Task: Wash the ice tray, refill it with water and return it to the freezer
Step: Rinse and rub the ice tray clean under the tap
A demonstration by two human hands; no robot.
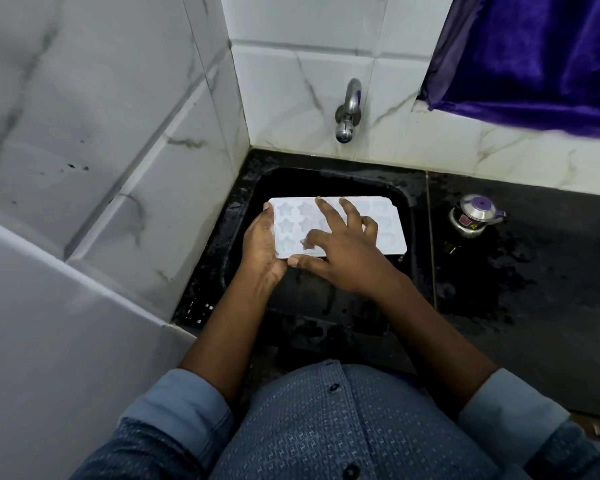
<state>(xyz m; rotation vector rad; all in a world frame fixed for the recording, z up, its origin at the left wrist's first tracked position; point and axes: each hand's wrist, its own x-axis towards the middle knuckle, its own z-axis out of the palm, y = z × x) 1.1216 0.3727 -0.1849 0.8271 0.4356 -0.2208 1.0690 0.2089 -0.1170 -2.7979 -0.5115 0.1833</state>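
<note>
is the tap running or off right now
Off: no stream falls from the tap, and nothing pours onto the ice tray held over the sink.

Right grip point(343, 258) lies across the ice tray point(388, 233). It covers the middle cells and most of the tray's near edge.
Cells at the tray's right end are washed out, shapes unclear. Water in the cells: cannot tell.
Left grip point(262, 251): most of its fingers run under the tray's left end, out of sight.
Sink point(326, 299) at the bench's left end: floor too dark, drain not made out.
Tap point(349, 110) is seen end-on, its knob not made out.
Small lidded metal pot point(473, 216) on the bench point(534, 271) beside the sink: label too small to read.
Purple cloth point(534, 57) is cut off by the top and right frame edges.
Bench is cut off at the right.
</note>
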